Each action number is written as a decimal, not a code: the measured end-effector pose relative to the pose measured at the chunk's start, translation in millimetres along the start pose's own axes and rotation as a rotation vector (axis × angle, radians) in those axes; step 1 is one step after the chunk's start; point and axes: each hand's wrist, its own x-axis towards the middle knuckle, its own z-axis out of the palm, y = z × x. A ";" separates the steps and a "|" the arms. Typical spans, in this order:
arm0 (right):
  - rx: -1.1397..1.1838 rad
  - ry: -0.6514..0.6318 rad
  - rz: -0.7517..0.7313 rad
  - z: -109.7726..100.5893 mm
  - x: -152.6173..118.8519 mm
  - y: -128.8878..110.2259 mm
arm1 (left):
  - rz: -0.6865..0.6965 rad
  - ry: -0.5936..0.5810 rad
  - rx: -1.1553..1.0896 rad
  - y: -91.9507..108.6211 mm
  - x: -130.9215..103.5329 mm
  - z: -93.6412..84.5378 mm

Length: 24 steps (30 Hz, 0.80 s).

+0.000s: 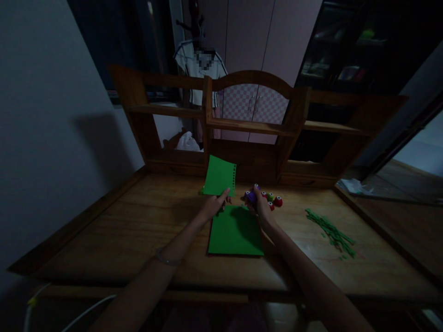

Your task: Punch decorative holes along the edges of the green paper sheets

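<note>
My left hand (216, 206) pinches the lower edge of a green sheet of paper (219, 176), holding it up above the desk. A row of small punched holes runs down that sheet's right edge. In my right hand (260, 210) is a small purple craft punch (252, 196), its lower part hidden by my fingers. Below both hands lies a stack of green paper (236, 235), with a thin dark red edge showing at its left side. Just past my right hand stand several more small punches, among them a red punch (278, 201) and a green punch (270, 197).
A pile of thin green paper strips (330, 229) with small scraps lies on the right of the wooden desk (155, 221). Behind rises a wooden shelf unit (249, 123). Something small and green (202, 190) is partly hidden behind the raised sheet. The room is dim.
</note>
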 end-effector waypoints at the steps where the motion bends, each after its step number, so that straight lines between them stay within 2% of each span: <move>1: -0.001 0.003 0.001 0.0 -0.7 -0.5 | 0.009 0.000 0.002 0.2 -0.1 0.0; 15: -0.008 0.033 0.023 -0.5 4.6 9.0 | 0.018 0.047 0.025 0.2 0.5 0.8; 24: -0.015 0.002 0.007 -1.6 6.0 12.4 | 0.026 0.021 0.017 -0.4 0.9 0.7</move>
